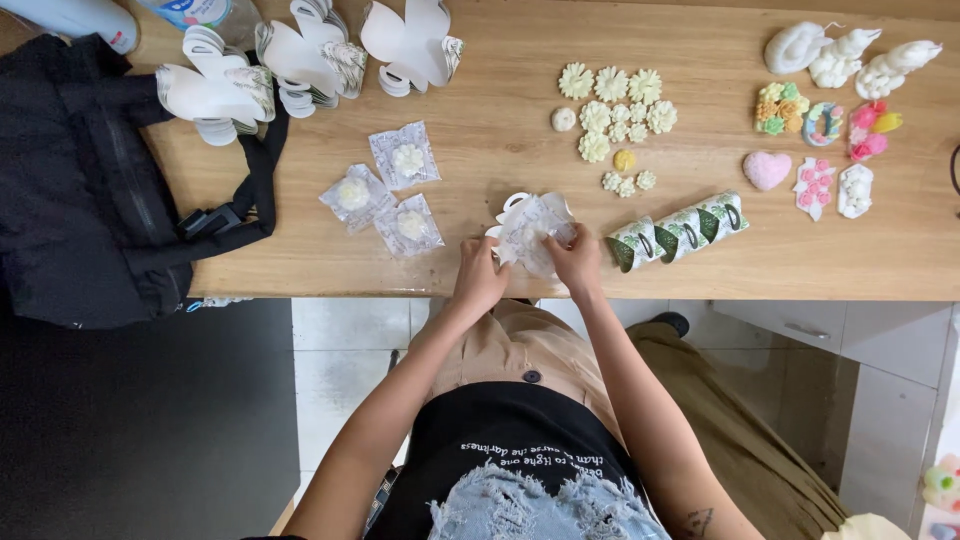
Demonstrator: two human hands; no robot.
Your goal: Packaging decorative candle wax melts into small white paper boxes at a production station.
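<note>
At the frame's centre, the left hand (480,275) and right hand (577,262) both pinch a clear plastic pouch (535,232) over a white paper cutout (508,207); 3 bagged flower pieces (388,194) lie centre-left on the wooden table (500,120).

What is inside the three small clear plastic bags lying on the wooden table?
Each small clear plastic bag holds one pale, flower-shaped piece. Their undersides and the wooden table beneath them are covered, so nothing more can be told.

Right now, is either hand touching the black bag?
No. Both the left hand and right hand hold a clear packet; the black bag lies apart.
</note>
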